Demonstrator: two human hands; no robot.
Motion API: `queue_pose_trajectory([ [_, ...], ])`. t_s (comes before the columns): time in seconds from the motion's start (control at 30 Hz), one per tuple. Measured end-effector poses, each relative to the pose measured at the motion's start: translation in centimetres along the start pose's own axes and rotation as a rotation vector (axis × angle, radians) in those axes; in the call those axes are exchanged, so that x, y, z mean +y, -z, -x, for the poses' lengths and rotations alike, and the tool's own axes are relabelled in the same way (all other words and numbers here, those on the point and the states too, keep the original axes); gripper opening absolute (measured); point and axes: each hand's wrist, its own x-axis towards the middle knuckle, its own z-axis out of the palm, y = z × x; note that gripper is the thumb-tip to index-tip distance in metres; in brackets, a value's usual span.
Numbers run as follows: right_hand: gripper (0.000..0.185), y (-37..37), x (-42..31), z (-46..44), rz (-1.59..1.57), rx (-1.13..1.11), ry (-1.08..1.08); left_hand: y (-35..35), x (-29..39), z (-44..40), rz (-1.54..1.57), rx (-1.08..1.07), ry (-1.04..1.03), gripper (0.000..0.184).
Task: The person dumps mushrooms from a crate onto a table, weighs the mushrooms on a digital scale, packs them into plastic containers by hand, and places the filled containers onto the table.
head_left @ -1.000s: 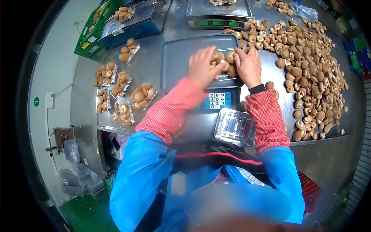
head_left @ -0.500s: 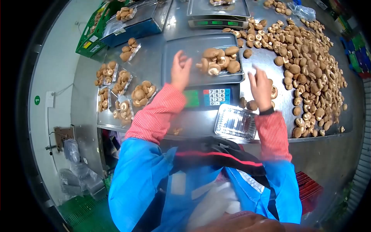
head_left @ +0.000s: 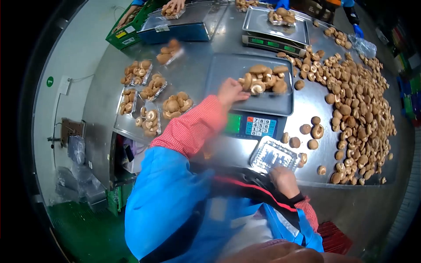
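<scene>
A pack of brown mushrooms (head_left: 267, 79) lies on the grey pan (head_left: 219, 70) of the near scale. My left hand (head_left: 232, 93) is at the left end of this pack, with fingers bent and closed against its edge; the exact grip is partly hidden. Close to my body, my right hand (head_left: 284, 180) has its fingers closed on the near edge of a clear plastic tray (head_left: 272, 154). That tray holds no mushrooms and lies tilted at the table's front, below the scale keypad (head_left: 261, 127).
Loose mushrooms (head_left: 355, 114) form a big heap on the right, with several strays (head_left: 305, 129) nearer the scale. Filled packs (head_left: 177, 104) stand at left. A second scale (head_left: 276, 30) is behind. Another person's hand (head_left: 175, 5) touches a pack at the back.
My right hand has come down and back onto the clear tray. My left hand has moved to the pack on the scale. Other people's hands have appeared at the back as the view shifted.
</scene>
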Motion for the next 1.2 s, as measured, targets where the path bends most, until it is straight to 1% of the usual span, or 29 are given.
queue_pose_trajectory([
  [0.07,0.011,0.5,-0.7,-0.3,0.026,0.013,0.027,1.9,0.9,-1.2,0.040,0.017,-0.066,0.016],
  [0.1,0.016,1.3,-1.3,-0.5,0.065,-0.053,0.026,3.1,1.7,-2.4,0.023,0.034,-0.129,0.016],
  [0.23,0.020,-0.6,-0.9,0.2,0.164,-0.052,-0.029,6.5,8.4,-6.8,0.116,0.188,-0.286,0.016],
  [0.3,0.013,-0.3,-1.4,-0.3,0.157,0.106,-0.036,8.5,11.0,-10.1,0.094,0.278,-0.402,0.017],
  [0.33,0.016,1.2,-2.6,-1.1,0.119,0.212,-0.043,9.3,12.4,-11.7,0.108,0.329,-0.420,0.017],
  [0.37,0.017,2.6,-3.7,-1.8,0.098,0.262,-0.072,10.8,13.6,-14.5,0.179,0.360,-0.425,0.027],
  [0.4,0.018,3.8,-4.5,-2.4,0.077,0.312,-0.102,12.0,14.0,-17.2,0.116,0.435,-0.444,0.021],
  [0.43,0.018,4.2,-4.7,-2.5,0.092,0.304,-0.156,13.1,14.7,-19.2,0.063,0.486,-0.440,0.024],
  [0.47,0.017,4.9,-5.0,-2.6,0.090,0.311,-0.191,14.0,15.6,-20.9,-0.075,0.513,-0.427,0.028],
  [0.5,0.016,5.0,-4.9,-2.7,0.092,0.342,-0.206,14.9,16.7,-22.2,-0.385,0.535,-0.401,0.034],
  [0.53,0.016,5.0,-4.8,-2.7,0.092,0.370,-0.222,15.5,18.1,-22.7,-1.023,0.555,-0.341,0.040],
  [0.57,0.015,5.2,-4.8,-2.8,0.070,0.404,-0.244,15.7,19.1,-23.3,-1.396,0.551,-0.294,0.047],
  [0.6,0.014,5.3,-4.9,-2.9,0.046,0.439,-0.267,15.5,20.0,-23.3,-1.611,0.540,-0.268,0.054],
  [0.63,0.014,5.4,-4.9,-3.0,0.022,0.473,-0.291,15.0,20.9,-22.7,-1.733,0.505,-0.230,0.053],
  [0.7,0.012,5.2,-4.8,-3.1,0.038,0.506,-0.369,14.1,20.8,-23.2,-1.260,0.526,-0.303,0.051],
  [0.77,0.016,4.6,-4.6,-2.6,0.057,0.539,-0.481,13.3,18.4,-25.2,-0.061,0.530,-0.421,0.064],
  [0.8,0.016,4.8,-4.6,-2.5,0.001,0.557,-0.510,12.4,17.8,-25.3,0.537,0.484,-0.434,0.076],
  [0.83,0.015,5.1,-4.3,-2.6,-0.057,0.576,-0.546,11.7,16.9,-24.9,0.489,0.415,-0.392,0.089],
  [0.87,0.015,5.5,-4.2,-2.5,-0.112,0.599,-0.593,10.2,15.4,-24.0,0.353,0.348,-0.348,0.084],
  [0.9,0.015,5.7,-3.8,-2.4,-0.071,0.650,-0.616,8.4,14.1,-22.3,0.232,0.149,-0.304,0.066],
  [0.93,0.014,5.9,-3.2,-2.2,-0.026,0.702,-0.650,5.7,12.5,-20.5,0.267,0.022,-0.210,0.049],
  [0.97,0.015,6.4,-2.6,-2.4,0.072,0.751,-0.581,3.3,10.7,-17.7,0.224,-0.197,-0.155,0.042],
  [1.0,0.016,7.2,-1.8,-2.4,0.176,0.789,-0.513,0.5,9.4,-14.1,0.156,-0.401,-0.004,0.045],
  [1.03,0.017,7.8,-1.4,-2.6,0.223,0.805,-0.491,-1.5,7.3,-12.2,0.122,-0.637,0.193,0.056],
  [1.07,0.019,8.2,-1.3,-2.9,0.268,0.820,-0.466,-4.9,6.7,-7.0,-0.189,-0.676,0.263,0.066],
  [1.1,0.020,8.7,-1.3,-3.4,0.321,0.802,-0.414,-7.2,5.1,-4.0,-0.215,-0.908,0.445,0.074],
  [1.13,0.020,9.1,-1.5,-3.8,0.373,0.780,-0.356,-9.4,3.5,-1.2,-0.297,-1.069,0.543,0.078],
  [1.17,0.021,8.6,-1.5,-3.9,0.388,0.721,-0.350,-11.9,2.9,2.2,-0.476,-1.095,0.553,0.077],
  [1.2,0.022,7.8,-1.4,-3.9,0.398,0.662,-0.342,-13.6,1.3,3.3,-0.477,-1.118,0.616,0.066],
])
